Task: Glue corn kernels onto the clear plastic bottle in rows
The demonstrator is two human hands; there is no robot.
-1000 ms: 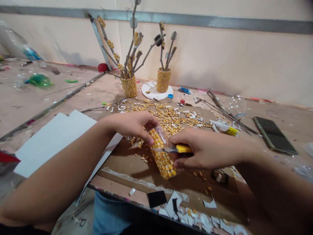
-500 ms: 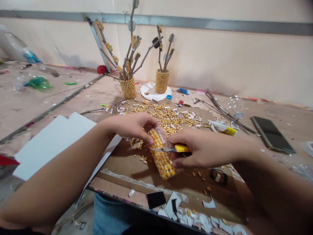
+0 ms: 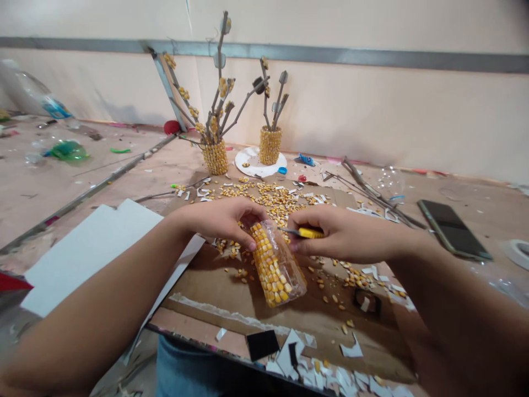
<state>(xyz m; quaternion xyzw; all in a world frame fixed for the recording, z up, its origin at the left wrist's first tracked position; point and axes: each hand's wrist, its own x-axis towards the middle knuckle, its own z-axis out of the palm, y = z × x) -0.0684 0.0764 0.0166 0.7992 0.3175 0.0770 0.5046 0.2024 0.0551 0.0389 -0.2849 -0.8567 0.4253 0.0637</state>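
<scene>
A: so what are the fingers doing here, anyone?

B: left hand [image 3: 231, 218] is grasping a clear plastic cylinder [image 3: 288, 259], mostly closed around its upper end. Thumb [image 3: 247, 241] is pressing on the rows of yellow corn kernels [image 3: 270, 275] that are covering its left side, and the other fingers are partly hiding behind. Bare plastic is showing on the right

A: and the right hand [image 3: 330, 231]?

B: it's pinching a small metal-bladed tool with a yellow handle [image 3: 311, 233], thumb and fingers closing on it from both sides. Blade is pointing left by the cylinder's upper end, can't tell if it's touching

A: where's the cylinder sitting tho?

B: it's tilting over a flat sheet of brown cardboard [image 3: 215, 281], can't tell if the lower end is resting on it. Loose yellow kernels [image 3: 283, 198] are lying just past the hands, and two kernel-covered pots with bare twigs [image 3: 215, 159] are standing further back, the right one on a round white disc [image 3: 244, 168]
</scene>
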